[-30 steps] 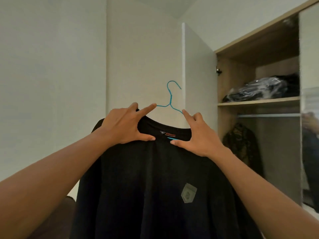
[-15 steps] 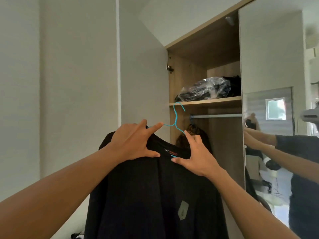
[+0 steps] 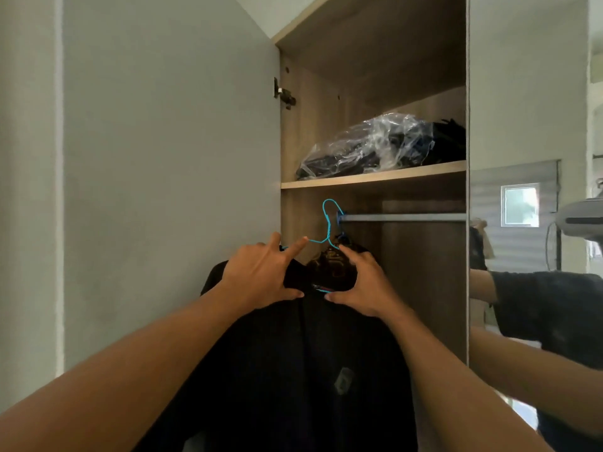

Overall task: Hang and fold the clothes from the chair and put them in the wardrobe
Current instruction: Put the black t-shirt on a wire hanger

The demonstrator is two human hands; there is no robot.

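Blue hanger (image 3: 329, 226) with the black shirt (image 3: 293, 370) on it has come from the wall into the wardrobe (image 3: 310, 141); its hook is now at the rail's (image 3: 404, 217) left end; the left hand (image 3: 261, 275) and right hand (image 3: 362, 285) both pinch the collar, so hanging looks nearly done.

Home bedroom. Tall wood-grain wardrobe (image 3: 326, 93) stands open: clear plastic bag of dark clothes (image 3: 375, 148) on its upper shelf (image 3: 372, 179), grey metal hanging rail (image 3: 404, 217) just below, mirrored door panel (image 3: 528, 125) on its right.
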